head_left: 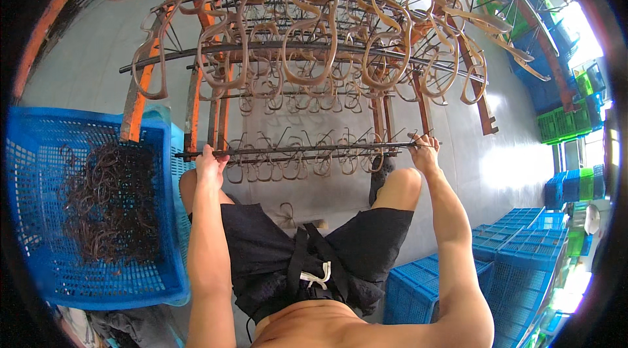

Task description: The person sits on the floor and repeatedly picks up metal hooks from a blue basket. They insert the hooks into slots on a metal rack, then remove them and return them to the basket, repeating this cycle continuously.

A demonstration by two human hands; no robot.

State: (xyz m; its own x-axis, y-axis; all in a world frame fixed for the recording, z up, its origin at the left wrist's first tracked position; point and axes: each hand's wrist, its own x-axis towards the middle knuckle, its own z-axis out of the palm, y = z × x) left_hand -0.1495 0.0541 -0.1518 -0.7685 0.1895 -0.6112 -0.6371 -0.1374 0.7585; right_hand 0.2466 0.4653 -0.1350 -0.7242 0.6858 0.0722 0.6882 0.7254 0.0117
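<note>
Low in front of me, a long dark hanging rod (297, 149) runs from side to side. My left hand (210, 163) is closed on it near its left end, and my right hand (425, 150) grips it near the right end. Thin wire prongs stick up along the rod, and several brown looped pieces (302, 168) hang at it; their exact kind I cannot make out. Beyond and above my hands is an orange rack (135, 106) with more such rods, carrying rows of larger-looking brown loops (309, 76).
At my left stands a blue plastic basket (98, 299) with a tangle of dark curved strips (108, 204) inside. Blue crates (517, 243) are stacked at my right, with green crates (564, 124) farther off. The grey floor (451, 207) shows between. Rack parts reach overhead.
</note>
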